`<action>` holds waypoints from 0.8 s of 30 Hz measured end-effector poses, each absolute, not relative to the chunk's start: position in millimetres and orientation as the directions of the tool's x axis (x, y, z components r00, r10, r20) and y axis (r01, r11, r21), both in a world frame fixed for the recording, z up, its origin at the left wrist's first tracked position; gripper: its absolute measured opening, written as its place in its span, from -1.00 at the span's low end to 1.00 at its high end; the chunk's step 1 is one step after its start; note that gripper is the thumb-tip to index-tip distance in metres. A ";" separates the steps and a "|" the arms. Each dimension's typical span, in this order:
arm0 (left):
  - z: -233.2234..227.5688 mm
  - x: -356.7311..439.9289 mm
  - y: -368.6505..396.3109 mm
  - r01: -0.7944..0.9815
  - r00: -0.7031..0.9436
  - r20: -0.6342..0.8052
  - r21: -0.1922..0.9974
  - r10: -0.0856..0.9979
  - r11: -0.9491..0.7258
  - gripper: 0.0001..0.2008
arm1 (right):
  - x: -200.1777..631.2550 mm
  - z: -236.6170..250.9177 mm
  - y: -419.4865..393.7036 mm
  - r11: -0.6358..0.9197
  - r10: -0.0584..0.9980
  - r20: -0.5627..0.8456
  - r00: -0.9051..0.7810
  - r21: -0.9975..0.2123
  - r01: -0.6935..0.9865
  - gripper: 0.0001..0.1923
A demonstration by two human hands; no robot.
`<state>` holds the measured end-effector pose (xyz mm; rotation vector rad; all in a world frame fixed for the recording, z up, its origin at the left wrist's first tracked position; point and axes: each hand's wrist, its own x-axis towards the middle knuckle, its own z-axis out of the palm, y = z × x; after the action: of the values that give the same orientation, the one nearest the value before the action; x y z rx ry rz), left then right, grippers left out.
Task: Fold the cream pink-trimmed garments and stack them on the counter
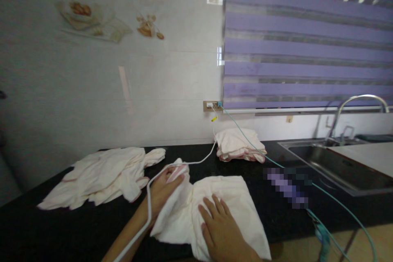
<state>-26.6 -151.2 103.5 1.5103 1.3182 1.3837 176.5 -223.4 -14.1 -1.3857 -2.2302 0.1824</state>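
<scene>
A white cloth (235,194) lies spread on the black countertop in front of me, its left part lifted and folded up. My left hand (167,186) grips that raised edge, where a pink stripe shows between thumb and fingers. Flat on the right part of the cloth rests my right hand (219,225), fingers spread. A white cable (149,200) passes over my left wrist and runs to the wall.
Loose white cloths (104,178) lie heaped at left. A folded stack (239,143) sits against the wall below a socket (211,106). A teal cable (340,200) crosses the counter near the sink (340,168) and tap (337,110). A blurred purple patch (287,188) lies at right.
</scene>
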 end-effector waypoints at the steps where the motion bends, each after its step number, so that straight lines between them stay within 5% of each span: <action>1: 105.0 -13.0 -151.0 0.209 0.006 0.289 0.936 0.957 -0.284 -0.55 | 175.9 -12.9 -223.8 0.469 0.873 0.345 -0.345 -0.401 0.787 -0.47; 4: 99.4 31.0 -151.7 0.150 0.263 0.327 0.915 0.908 -0.373 -0.71 | 178.7 -4.2 -222.9 0.489 0.872 0.367 -0.325 -0.603 0.630 -0.45; 8: 82.7 78.8 -152.1 0.135 0.390 0.342 0.897 0.855 -0.421 -0.80 | 199.8 8.7 -209.0 0.299 0.950 0.295 -0.101 -0.954 0.032 -0.47; 12: 75.7 104.2 -158.6 0.198 0.439 0.308 0.883 0.844 -0.426 -0.81 | 237.9 19.3 -194.0 -0.062 0.997 -0.073 0.009 -0.901 -0.429 -0.41; 21: 70.9 130.6 -184.0 0.176 0.601 0.306 0.851 0.738 -0.496 -0.61 | 275.5 39.8 -199.4 -0.020 0.993 -0.057 0.102 -0.944 -0.329 -0.49; 24: 76.7 129.5 -190.2 0.182 0.619 0.289 0.851 0.730 -0.492 -0.69 | 271.6 37.7 -195.5 -0.007 0.985 -0.066 0.161 -0.939 -0.344 -0.53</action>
<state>129.5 -190.2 76.7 2.0052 0.7179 0.8284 271.6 -195.5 37.7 -1.0513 -0.8118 1.2555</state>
